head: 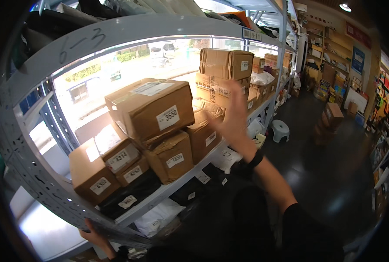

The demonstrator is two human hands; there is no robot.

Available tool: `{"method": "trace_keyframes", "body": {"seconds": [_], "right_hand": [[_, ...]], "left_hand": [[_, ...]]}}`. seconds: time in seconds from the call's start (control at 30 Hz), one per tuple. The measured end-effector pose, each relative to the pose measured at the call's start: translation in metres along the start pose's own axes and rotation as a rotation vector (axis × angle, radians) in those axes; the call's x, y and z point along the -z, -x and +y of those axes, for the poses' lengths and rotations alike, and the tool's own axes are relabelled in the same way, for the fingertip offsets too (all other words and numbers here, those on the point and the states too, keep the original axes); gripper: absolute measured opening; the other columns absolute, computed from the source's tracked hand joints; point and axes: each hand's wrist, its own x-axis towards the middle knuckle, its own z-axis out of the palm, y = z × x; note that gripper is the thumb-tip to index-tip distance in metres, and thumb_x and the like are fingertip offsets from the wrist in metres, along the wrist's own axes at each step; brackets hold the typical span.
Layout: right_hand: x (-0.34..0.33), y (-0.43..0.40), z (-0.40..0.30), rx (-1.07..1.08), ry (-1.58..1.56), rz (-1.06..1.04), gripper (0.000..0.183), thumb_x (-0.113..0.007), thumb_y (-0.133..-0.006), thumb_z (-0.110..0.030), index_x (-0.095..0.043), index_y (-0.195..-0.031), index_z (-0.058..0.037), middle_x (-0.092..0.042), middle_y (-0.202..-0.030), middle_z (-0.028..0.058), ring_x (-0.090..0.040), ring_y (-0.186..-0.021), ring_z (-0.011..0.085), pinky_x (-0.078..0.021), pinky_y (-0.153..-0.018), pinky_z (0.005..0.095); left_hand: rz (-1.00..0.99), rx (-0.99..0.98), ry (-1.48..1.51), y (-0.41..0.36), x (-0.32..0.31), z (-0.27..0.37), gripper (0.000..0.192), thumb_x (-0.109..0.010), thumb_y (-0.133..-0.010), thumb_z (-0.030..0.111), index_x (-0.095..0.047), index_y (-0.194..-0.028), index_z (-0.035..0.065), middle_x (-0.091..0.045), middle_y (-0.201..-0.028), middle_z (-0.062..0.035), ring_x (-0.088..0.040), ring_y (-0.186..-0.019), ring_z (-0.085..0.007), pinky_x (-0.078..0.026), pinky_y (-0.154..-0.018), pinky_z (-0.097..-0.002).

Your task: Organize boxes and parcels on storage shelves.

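My right hand (pixel 232 119), blurred, is raised in front of the shelf with its fingers apart and nothing in it. Behind it stand a printed cardboard box (pixel 210 88) and, on top of that, a taped cardboard box (pixel 215 62). To its left a large cardboard box (pixel 142 114) with a white label rests on a smaller, crumpled carton (pixel 183 147). My left hand (pixel 96 235) is low at the left, its fingers at the perforated metal shelf upright (pixel 50 186); part of it is hidden, and how firmly it grips cannot be told.
Black and white parcel bags (pixel 161 213) lie on the level below. Plastic bags fill the shelf above the metal beam (pixel 165 26). A light plastic stool (pixel 279 130) and stacked cartons (pixel 333 114) stand on the dark floor to the right. Further shelving lines the far right.
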Motion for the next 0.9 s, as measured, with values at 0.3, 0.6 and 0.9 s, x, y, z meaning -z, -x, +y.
{"method": "trace_keyframes", "body": {"seconds": [0.3, 0.6, 0.9], "right_hand": [[-0.018, -0.084, 0.211, -0.211, 0.054, 0.05, 0.132, -0.09, -0.074, -0.075, -0.019, -0.175, -0.0268, -0.023, -0.165, 0.0417, -0.022, -0.157, 0.0626, -0.0354, -0.121, 0.0725], [-0.03, -0.103, 0.224, -0.176, -0.039, 0.036, 0.117, -0.095, -0.073, -0.061, -0.033, -0.166, -0.0267, -0.013, -0.169, 0.0382, -0.029, -0.15, 0.0658, -0.0361, -0.12, 0.0721], [-0.013, -0.1, 0.219, -0.157, -0.207, 0.153, 0.103, -0.096, -0.069, -0.044, -0.045, -0.154, -0.0176, -0.028, -0.164, 0.0238, -0.037, -0.147, 0.0532, -0.0396, -0.116, 0.0696]], "left_hand": [[0.169, 0.154, 0.55, -0.022, -0.002, 0.004, 0.073, -0.034, -0.115, 0.06, -0.042, -0.164, 0.0074, -0.048, -0.165, -0.0155, -0.048, -0.15, -0.0349, -0.038, -0.127, -0.0502], [0.116, 0.089, 0.617, -0.045, 0.043, -0.064, 0.072, -0.034, -0.119, 0.056, -0.034, -0.17, 0.0048, -0.044, -0.168, -0.0154, -0.042, -0.154, -0.0341, -0.032, -0.13, -0.0455], [0.159, 0.259, 0.34, -0.043, 0.035, -0.014, 0.089, -0.037, -0.109, 0.075, -0.034, -0.171, 0.0103, -0.04, -0.173, -0.0119, -0.041, -0.155, -0.0326, -0.029, -0.129, -0.046]]}}
